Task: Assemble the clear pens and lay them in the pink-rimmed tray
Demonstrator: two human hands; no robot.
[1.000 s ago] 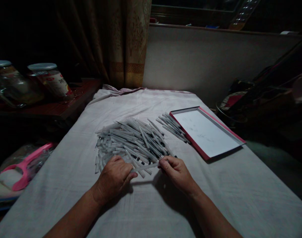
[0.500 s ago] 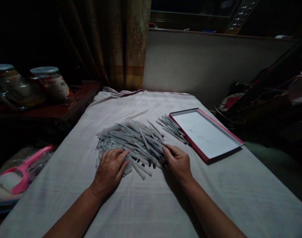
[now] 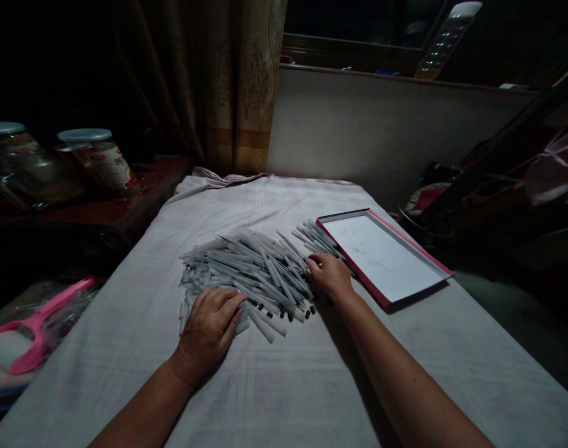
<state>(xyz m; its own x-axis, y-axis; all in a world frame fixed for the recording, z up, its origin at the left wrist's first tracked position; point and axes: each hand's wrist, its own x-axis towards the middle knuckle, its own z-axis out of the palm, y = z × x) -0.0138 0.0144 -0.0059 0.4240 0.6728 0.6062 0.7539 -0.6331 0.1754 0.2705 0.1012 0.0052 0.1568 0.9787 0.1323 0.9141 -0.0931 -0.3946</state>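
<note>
A heap of frosted grey pens (image 3: pixel 246 261), some with black ends, lies on the cloth-covered surface. My left hand (image 3: pixel 212 323) rests on the heap's near left side, palm down, its fingers stretched out together over the pens. At the right edge of the heap, my right hand (image 3: pixel 330 274) has its thumb and fingers curled together. What they hold, if anything, is hidden. Beyond it, a smaller group of pens (image 3: pixel 314 235) lies side by side against a shallow box lid (image 3: pixel 377 298) with red sides and a white inside. Small black pieces (image 3: pixel 284 315) are along the heap's near edge.
A pale checked cloth (image 3: pixel 265 392) covers the surface. On the left, lidded jars (image 3: pixel 104 165) stand on a dark red table (image 3: pixel 125 214). Below them is a pink-handled object (image 3: pixel 41 323) among plastic bags. A curtain (image 3: pixel 239 93) and a wall are at the back.
My right hand has moved up and away from the heap's lower right edge, toward the smaller group. Black pen ends it covered now show. My left hand has barely moved.
</note>
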